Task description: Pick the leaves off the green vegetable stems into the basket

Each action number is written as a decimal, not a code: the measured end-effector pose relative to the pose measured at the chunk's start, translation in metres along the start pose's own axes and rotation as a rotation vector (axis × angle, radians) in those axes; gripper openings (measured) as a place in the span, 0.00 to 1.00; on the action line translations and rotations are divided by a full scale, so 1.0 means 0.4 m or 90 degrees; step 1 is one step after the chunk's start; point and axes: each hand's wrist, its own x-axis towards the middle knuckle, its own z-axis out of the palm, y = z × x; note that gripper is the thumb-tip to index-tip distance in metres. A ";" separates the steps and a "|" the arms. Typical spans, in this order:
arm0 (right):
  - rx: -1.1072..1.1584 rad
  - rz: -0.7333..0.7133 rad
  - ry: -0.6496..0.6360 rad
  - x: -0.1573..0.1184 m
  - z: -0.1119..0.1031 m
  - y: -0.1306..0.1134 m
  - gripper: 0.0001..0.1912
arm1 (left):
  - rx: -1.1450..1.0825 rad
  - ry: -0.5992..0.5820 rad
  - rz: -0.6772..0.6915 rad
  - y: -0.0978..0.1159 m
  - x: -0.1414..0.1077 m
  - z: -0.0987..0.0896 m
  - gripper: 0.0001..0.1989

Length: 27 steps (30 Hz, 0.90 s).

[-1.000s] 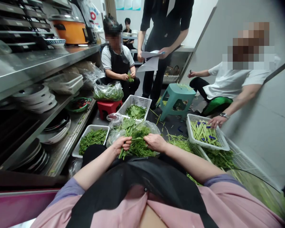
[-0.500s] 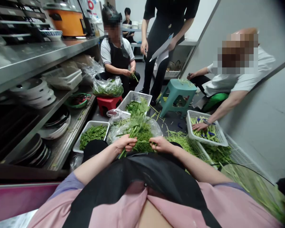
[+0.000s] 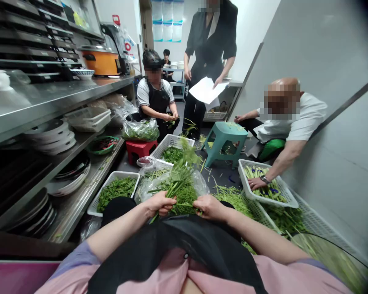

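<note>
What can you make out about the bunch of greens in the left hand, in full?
The bunch of greens has slender, smooth-looking green stems and paler leafy tops, blurred here. The left hand closes around the lower stems, and cut or broken-looking ends poke out below the fist. It leans, tops up and away from the wearer, in front of an open clear plastic bag of greens; whether they touch is unclear. A stem spans toward the right hand, whose fingers pinch it.

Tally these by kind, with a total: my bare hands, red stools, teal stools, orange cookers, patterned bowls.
Bare hands: 2 (left hand, right hand)
Red stool: 1
Teal stool: 1
Orange cooker: 1
Patterned bowl: 1
Total: 6
</note>
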 end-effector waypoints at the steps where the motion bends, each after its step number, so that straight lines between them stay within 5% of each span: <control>1: 0.024 0.018 0.024 0.000 -0.006 -0.004 0.05 | -0.005 -0.009 0.004 -0.001 0.001 0.002 0.26; 6: 0.500 0.308 0.337 0.060 0.000 -0.048 0.12 | -0.048 -0.005 0.088 0.025 0.022 0.031 0.27; 9: 0.667 0.392 0.370 0.075 0.020 -0.064 0.16 | -0.056 0.021 0.088 0.048 0.023 0.047 0.26; 13: 0.430 0.317 0.240 0.030 0.008 -0.050 0.14 | -0.045 0.010 0.057 0.060 0.012 0.047 0.23; 17: 0.112 0.218 0.122 -0.016 -0.073 0.032 0.09 | -0.030 -0.021 -0.011 0.054 0.009 0.034 0.23; 20: -0.105 0.300 0.361 -0.034 -0.147 0.097 0.07 | -0.053 -0.023 0.008 0.052 0.004 0.016 0.24; 22: -0.074 0.372 0.517 -0.029 -0.171 0.105 0.08 | -0.060 -0.024 0.013 0.055 0.002 0.002 0.23; 24: 0.129 0.389 0.472 -0.003 -0.161 0.079 0.11 | -0.062 -0.025 0.007 0.062 0.006 -0.010 0.24; 27: 0.492 0.395 0.177 0.073 -0.114 0.016 0.19 | -0.065 -0.021 0.012 0.073 0.024 -0.021 0.23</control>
